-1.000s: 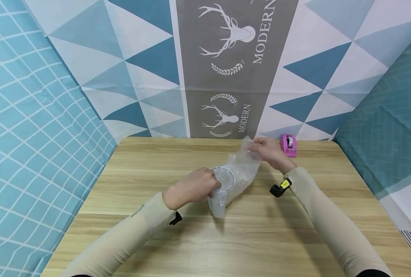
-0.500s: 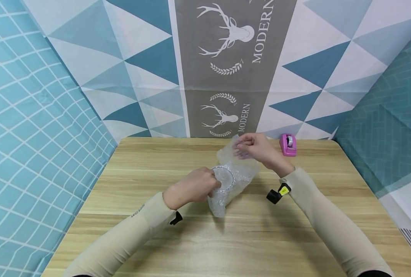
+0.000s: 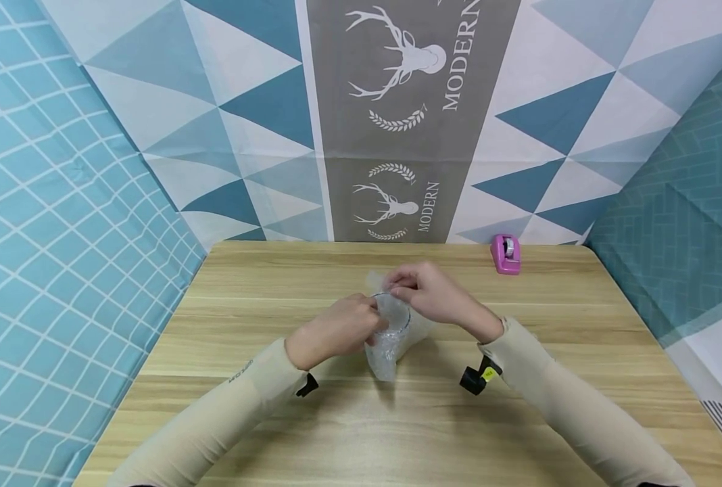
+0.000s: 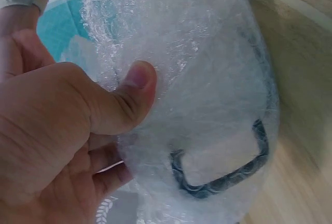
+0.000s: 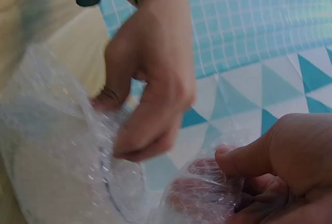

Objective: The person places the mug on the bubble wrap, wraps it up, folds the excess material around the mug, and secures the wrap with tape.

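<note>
A round-rimmed cup wrapped in bubble wrap stands on the table between the hands. Through the wrap in the left wrist view shows a dark, squared handle. My left hand grips the cup's near left rim, thumb on one side and fingers on the other. On the far right side my right hand pinches the loose end of the bubble wrap, drawn up to the rim; the right wrist view shows the film between thumb and fingers. Most of the cup's body is hidden by the wrap.
A pink tape dispenser sits at the back right of the wooden table. Behind the table hangs a patterned cloth, with a blue checked cloth on the left side.
My right hand has moved left and nearer, bringing the loose end of the bubble wrap from the back right over to the cup's rim. The left hand has stayed in place.
</note>
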{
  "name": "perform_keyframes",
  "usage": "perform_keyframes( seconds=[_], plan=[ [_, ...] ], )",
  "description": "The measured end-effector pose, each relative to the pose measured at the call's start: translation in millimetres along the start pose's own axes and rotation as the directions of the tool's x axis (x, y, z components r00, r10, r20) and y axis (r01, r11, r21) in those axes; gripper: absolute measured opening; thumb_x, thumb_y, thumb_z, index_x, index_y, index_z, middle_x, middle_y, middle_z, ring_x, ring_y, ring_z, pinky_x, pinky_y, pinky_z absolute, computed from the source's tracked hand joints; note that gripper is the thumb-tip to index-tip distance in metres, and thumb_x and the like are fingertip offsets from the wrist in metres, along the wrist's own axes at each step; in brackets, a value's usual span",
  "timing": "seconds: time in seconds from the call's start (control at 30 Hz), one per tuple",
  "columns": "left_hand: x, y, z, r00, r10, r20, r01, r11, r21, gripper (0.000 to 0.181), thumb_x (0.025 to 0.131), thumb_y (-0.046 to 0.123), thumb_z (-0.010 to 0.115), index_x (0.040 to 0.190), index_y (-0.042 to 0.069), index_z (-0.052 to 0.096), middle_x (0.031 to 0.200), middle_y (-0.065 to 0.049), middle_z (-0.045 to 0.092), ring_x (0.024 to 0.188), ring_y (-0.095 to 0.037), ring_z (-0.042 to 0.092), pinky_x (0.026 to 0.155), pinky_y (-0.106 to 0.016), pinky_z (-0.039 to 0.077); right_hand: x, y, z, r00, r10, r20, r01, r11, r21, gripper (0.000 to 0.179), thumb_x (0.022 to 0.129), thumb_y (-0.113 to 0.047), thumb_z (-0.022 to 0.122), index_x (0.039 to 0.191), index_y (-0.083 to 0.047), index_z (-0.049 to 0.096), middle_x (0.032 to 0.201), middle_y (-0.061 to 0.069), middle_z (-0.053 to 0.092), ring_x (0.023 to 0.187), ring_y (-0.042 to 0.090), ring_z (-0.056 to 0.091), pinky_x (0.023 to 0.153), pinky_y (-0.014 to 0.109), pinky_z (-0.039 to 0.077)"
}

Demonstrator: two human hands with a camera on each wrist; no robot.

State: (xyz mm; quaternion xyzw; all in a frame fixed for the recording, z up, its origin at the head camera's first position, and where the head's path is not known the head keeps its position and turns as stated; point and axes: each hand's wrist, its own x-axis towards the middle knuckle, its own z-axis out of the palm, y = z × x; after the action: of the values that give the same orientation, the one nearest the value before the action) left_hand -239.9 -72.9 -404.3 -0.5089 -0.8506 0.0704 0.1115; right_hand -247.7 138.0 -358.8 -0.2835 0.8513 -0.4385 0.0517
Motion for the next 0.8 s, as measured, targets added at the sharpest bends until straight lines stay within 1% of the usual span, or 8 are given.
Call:
perform_keyframes(
  seconds=[0.17,0.27,0.33,0.4,0.47,0.6,0.7,0.8],
  plan=[
    [-3.2,-0.5,5.1,0.998,0.024,-0.052,-0.024,1.000,0.002,0.017,0.080,0.024,0.087,0.086,0.018,0.073,0.082,0.007,0.073,0.087,-0.017,0.065,0.086,-0.033,0.055,-4.1,0.9,12.0,1.000,0.000,0.011,0.000,0.999,-0.041,0.016,0.097,0.003,0.063,0.109,0.004,0.074,0.103,0.021,0.076,0.095,0.032,0.075,0.076,0.028,0.060],
    [-3.5,0.0,7.2,0.997,0.035,-0.067,-0.035,0.999,0.004,0.017,0.080,0.024,0.087,0.089,0.018,0.074,0.089,0.007,0.075,0.092,-0.016,0.067,0.092,-0.033,0.055,-4.5,4.7,16.7,1.000,0.002,0.019,-0.001,0.999,-0.050,0.015,0.096,0.003,0.064,0.107,0.004,0.075,0.102,0.019,0.077,0.093,0.028,0.075,0.075,0.026,0.058],
    [-4.0,0.5,8.8,0.996,0.041,-0.080,-0.040,0.999,0.015,0.018,0.080,0.024,0.087,0.091,0.017,0.074,0.093,0.006,0.074,0.094,-0.015,0.067,0.092,-0.032,0.055,-4.6,7.4,19.1,1.000,0.005,0.028,-0.004,0.998,-0.056,0.016,0.096,0.003,0.064,0.106,0.003,0.076,0.101,0.017,0.078,0.091,0.024,0.075,0.074,0.025,0.058],
    [-5.1,1.3,10.0,0.994,0.043,-0.102,-0.041,0.999,0.021,0.018,0.080,0.024,0.087,0.092,0.016,0.075,0.093,0.005,0.072,0.091,-0.013,0.066,0.088,-0.030,0.055,-4.4,10.2,20.7,1.000,0.005,0.031,-0.003,0.998,-0.060,0.016,0.095,0.003,0.064,0.106,0.002,0.076,0.101,0.015,0.078,0.092,0.022,0.075,0.074,0.025,0.058],
    [-6.8,2.1,10.6,0.991,0.037,-0.127,-0.036,0.999,0.008,0.018,0.080,0.022,0.087,0.092,0.016,0.075,0.093,0.003,0.069,0.087,-0.012,0.064,0.082,-0.028,0.055,-4.3,12.1,21.3,0.999,0.007,0.031,-0.005,0.998,-0.064,0.017,0.094,0.004,0.065,0.106,0.001,0.076,0.102,0.013,0.078,0.094,0.022,0.074,0.079,0.029,0.060],
    [-7.7,2.5,10.7,0.985,0.009,-0.174,-0.023,0.997,-0.080,0.030,0.078,0.012,0.088,0.104,0.009,0.072,0.094,0.000,0.070,0.083,-0.012,0.066,0.078,-0.027,0.056,-4.1,14.4,21.9,0.998,0.021,0.056,-0.018,0.998,-0.064,0.020,0.092,0.006,0.064,0.108,0.001,0.076,0.107,0.014,0.077,0.101,0.025,0.073,0.084,0.033,0.061],
    [-7.6,2.2,10.3,0.977,-0.004,-0.212,-0.007,0.999,-0.052,0.043,0.076,0.017,0.089,0.111,0.007,0.066,0.094,0.001,0.074,0.088,-0.015,0.068,0.081,-0.029,0.055,-3.8,15.1,22.5,0.996,0.039,0.086,-0.033,0.997,-0.074,0.026,0.089,0.009,0.061,0.110,0.002,0.075,0.109,0.015,0.076,0.102,0.026,0.073,0.084,0.032,0.061],
    [-9.5,1.9,10.6,0.965,-0.007,-0.261,0.012,1.000,0.020,0.041,0.075,0.028,0.089,0.103,0.010,0.065,0.088,0.003,0.072,0.086,-0.017,0.063,0.078,-0.030,0.050,-2.6,14.5,21.8,0.991,0.046,0.124,-0.032,0.993,-0.113,0.039,0.081,0.012,0.055,0.114,0.001,0.074,0.110,0.014,0.076,0.100,0.023,0.071,0.085,0.032,0.060]
  ],
)
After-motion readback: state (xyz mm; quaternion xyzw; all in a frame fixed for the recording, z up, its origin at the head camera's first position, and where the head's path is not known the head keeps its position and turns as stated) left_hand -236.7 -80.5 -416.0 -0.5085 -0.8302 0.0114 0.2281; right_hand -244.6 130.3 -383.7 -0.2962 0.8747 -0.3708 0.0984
